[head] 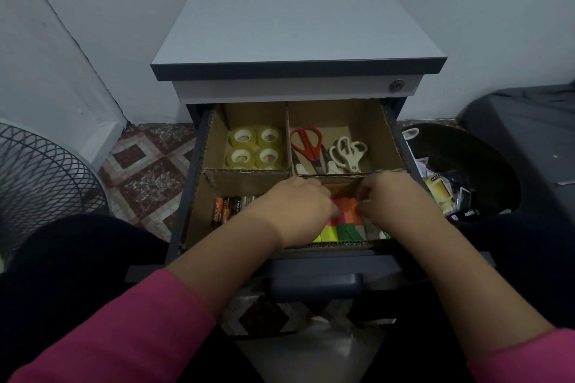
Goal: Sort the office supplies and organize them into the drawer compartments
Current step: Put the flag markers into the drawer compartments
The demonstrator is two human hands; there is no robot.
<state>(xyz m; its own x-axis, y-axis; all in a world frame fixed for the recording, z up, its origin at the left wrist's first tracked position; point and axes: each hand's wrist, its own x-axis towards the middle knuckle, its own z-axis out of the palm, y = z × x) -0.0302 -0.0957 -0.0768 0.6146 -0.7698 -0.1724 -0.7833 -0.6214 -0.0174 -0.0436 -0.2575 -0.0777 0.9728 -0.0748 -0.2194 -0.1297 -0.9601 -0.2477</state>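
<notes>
With the drawer pulled out, both hands are down in its near-right cardboard compartment. Left hand and right hand each have fingers curled, pinching the neon sticky notes between them; exact fingertip contact can't be confirmed. More neon pads sit just nearer in that compartment. Batteries lie in the drawer's near-left compartment, tape rolls far-left, red scissors and white scissors far-right. Black bin right of the drawer, wire basket left.

Cardboard, plastic and smooth laminate

Brown matt corrugated cardboard dividers; glossy clear plastic tape rolls; red plastic-handled scissors; smooth grey laminate cabinet top; black wire-mesh basket.
</notes>
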